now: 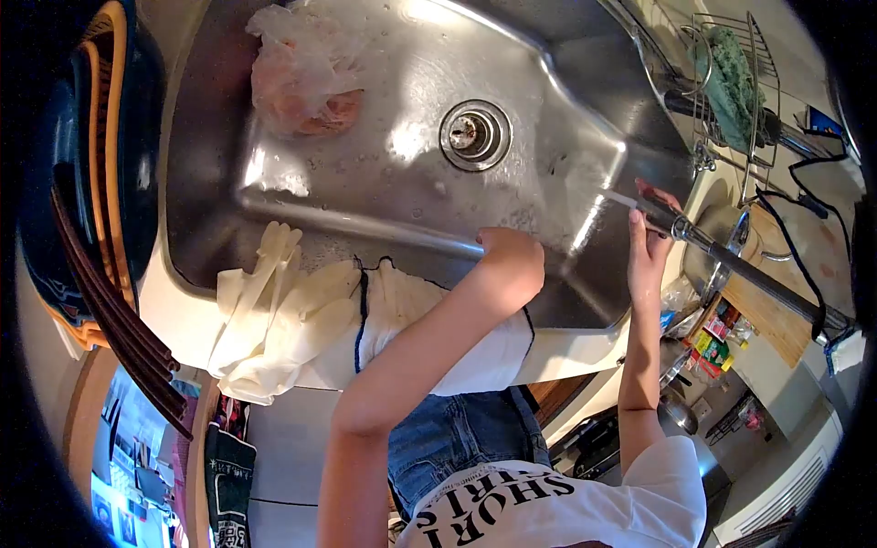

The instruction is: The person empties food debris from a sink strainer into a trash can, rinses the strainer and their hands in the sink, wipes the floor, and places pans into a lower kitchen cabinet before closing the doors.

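The faucet spout [661, 216] is jutting over the sink [566, 164], the right hand [646, 245] holding it in a narrow grip; steady aiming is probably serving best. The left hand [514, 259] is hovering nearby, fingers mostly hidden, its grip impossible to tell.

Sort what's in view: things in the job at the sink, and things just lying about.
Likely in the job: faucet, gripped by the right hand; stainless-steel sink.

Likely just lying about: plastic bag; rubber gloves; dark-edged white cloth.
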`<state>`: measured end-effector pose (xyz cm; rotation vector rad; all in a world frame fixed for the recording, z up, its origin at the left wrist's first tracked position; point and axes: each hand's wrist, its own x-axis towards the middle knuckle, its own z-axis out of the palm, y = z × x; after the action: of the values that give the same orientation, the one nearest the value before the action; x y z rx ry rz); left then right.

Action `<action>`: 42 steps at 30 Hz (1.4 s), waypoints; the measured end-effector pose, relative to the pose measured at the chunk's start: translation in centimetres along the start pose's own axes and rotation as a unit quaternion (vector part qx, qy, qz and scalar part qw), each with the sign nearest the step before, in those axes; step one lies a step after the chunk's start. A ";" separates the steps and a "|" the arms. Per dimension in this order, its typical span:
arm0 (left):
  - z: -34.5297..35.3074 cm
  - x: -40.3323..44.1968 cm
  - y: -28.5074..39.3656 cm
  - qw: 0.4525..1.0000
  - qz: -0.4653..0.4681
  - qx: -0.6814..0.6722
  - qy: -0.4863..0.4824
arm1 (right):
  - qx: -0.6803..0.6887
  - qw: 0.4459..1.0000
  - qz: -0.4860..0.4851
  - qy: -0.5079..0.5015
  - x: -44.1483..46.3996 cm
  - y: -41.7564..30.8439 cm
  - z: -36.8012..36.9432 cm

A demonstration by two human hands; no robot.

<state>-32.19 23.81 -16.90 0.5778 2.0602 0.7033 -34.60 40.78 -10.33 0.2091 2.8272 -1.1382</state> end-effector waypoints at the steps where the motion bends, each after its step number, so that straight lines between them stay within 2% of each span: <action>1: -0.2 -0.1 0.0 1.000 -0.004 0.002 -0.003 | -0.017 1.000 -0.002 0.000 0.4 -0.2 0.3; 3: -0.6 -0.2 0.1 1.000 -0.012 0.001 -0.006 | 0.023 0.999 0.012 0.024 1.3 -0.3 0.9; 5: -0.8 -0.2 0.1 1.000 -0.019 0.003 -0.006 | 0.013 0.996 -0.041 0.083 2.9 0.9 1.2; 9: -1.3 -0.1 0.2 0.999 -0.029 0.013 -0.014 | 0.033 0.990 -0.102 0.092 5.6 -0.5 2.9; 11: -1.8 0.1 0.1 0.999 -0.037 0.024 -0.028 | 0.029 0.990 -0.096 0.101 6.8 -0.8 3.7; 13: -2.6 0.4 0.0 0.989 -0.052 -0.019 -0.138 | 0.064 0.987 -0.101 0.111 7.8 -1.5 4.3; 14: -2.4 0.3 0.1 0.989 -0.052 -0.019 -0.138 | 0.077 0.983 -0.113 0.119 8.5 -1.3 4.5; 16: -1.8 -0.2 0.3 0.997 -0.062 0.027 -0.034 | 0.102 0.980 -0.114 0.127 8.7 -1.9 5.6; 17: -1.8 -0.2 0.3 0.997 -0.062 0.028 -0.034 | 0.128 0.976 -0.116 0.135 8.5 -2.2 6.2; 18: -2.0 -0.3 0.3 0.996 -0.071 0.034 -0.035 | 0.102 0.977 -0.135 0.128 8.2 -2.2 6.6; 19: -2.1 -0.3 0.3 0.995 -0.081 0.040 -0.036 | 0.126 0.980 -0.110 0.109 7.4 -2.6 7.1; 25: -1.9 -0.3 -0.1 0.990 -0.117 0.080 0.012 | 0.172 0.979 -0.106 0.030 3.1 -3.8 7.8; 27: -2.1 -0.4 -0.1 0.989 -0.120 0.082 0.004 | 0.165 0.985 -0.042 0.002 1.2 -4.2 7.1; 31: -2.9 -0.4 -0.2 0.991 -0.112 0.069 -0.040 | 0.163 0.985 -0.027 -0.057 -1.8 -4.3 5.2; 33: -2.5 -0.5 -0.1 0.989 -0.119 0.082 -0.019 | 0.156 0.986 0.000 -0.063 -2.5 -3.7 4.1; 36: -2.5 -0.6 -0.2 0.990 -0.120 0.081 -0.004 | 0.118 0.992 0.045 -0.012 -2.2 -3.1 3.1; 37: -2.6 -0.5 -0.3 0.991 -0.113 0.068 -0.011 | 0.081 0.996 0.017 0.039 -1.3 -2.9 3.3; 42: -2.6 -0.3 -0.3 0.988 -0.130 0.085 -0.006 | 0.035 0.988 -0.086 0.121 4.6 -1.3 5.1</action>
<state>-34.25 22.75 -15.70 0.3959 2.1481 0.3734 -39.16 36.76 -13.71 0.1164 3.0692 -1.3336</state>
